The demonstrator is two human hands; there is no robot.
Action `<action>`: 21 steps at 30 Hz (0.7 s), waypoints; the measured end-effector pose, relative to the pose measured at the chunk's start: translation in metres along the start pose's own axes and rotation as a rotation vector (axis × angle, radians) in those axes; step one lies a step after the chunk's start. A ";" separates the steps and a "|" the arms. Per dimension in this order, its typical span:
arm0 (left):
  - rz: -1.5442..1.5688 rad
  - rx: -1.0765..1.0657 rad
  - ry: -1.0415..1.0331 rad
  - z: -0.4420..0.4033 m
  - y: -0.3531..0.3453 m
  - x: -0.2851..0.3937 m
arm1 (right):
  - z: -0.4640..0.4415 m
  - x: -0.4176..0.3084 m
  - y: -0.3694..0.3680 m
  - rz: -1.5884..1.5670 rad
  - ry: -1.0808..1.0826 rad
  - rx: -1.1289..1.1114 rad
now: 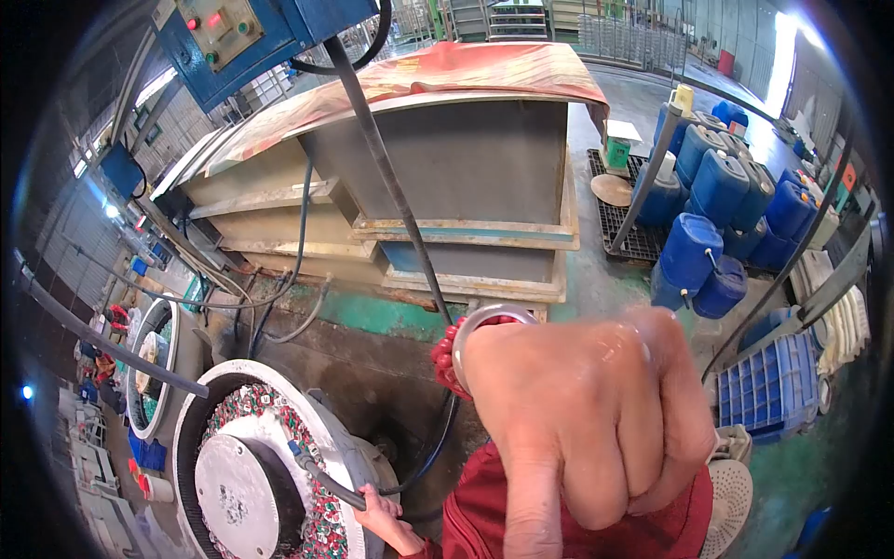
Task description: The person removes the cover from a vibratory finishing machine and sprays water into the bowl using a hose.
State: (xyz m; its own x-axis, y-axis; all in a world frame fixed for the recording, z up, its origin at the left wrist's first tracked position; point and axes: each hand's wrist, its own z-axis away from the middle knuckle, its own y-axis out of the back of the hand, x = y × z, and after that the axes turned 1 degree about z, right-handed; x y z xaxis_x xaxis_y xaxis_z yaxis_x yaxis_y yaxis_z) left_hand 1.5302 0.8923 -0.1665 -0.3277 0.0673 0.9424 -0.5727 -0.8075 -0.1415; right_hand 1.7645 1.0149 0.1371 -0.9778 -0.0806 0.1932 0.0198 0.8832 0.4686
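My right hand [577, 410] fills the foreground close to the camera, back of the hand and knuckles showing. Its fingers are mostly curled in, with one digit reaching down past the bottom edge; nothing shows in them. A pale bangle [494, 317] and a red bead bracelet [449, 359] circle that wrist. Lower left, my left hand [382, 519] is closed around a dark hose [337, 486]. The hose's blue-tipped end hangs over a round tub [216, 380] with a grey centre hub [237, 494]. Small red, green and white pieces [251, 402] fill the ring around the hub.
A second round tub [140, 373] stands farther left. Ahead is a large tank [438, 177] under an orange cover [447, 70]. Blue jerrycans [717, 186] and a blue crate [765, 387] stand right. A metal pole [386, 177] and blue control box [223, 47] hang in front.
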 end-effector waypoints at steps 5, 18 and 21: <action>0.051 -0.045 -0.016 -0.004 0.001 -0.003 | 0.005 -0.012 -0.023 0.144 -0.054 0.091; 0.059 -0.056 -0.004 -0.011 0.010 -0.008 | 0.072 0.070 0.090 -0.077 -0.356 0.465; 0.069 -0.055 -0.017 -0.010 0.010 -0.008 | 0.103 0.093 0.093 0.158 -0.901 0.401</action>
State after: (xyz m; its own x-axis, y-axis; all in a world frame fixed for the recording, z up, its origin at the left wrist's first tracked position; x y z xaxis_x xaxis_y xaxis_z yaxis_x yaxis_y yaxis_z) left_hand 1.5194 0.8897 -0.1785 -0.3550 0.0017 0.9348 -0.5894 -0.7766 -0.2224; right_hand 1.6538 1.1368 0.1102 -0.7662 0.2850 -0.5759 0.2540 0.9576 0.1361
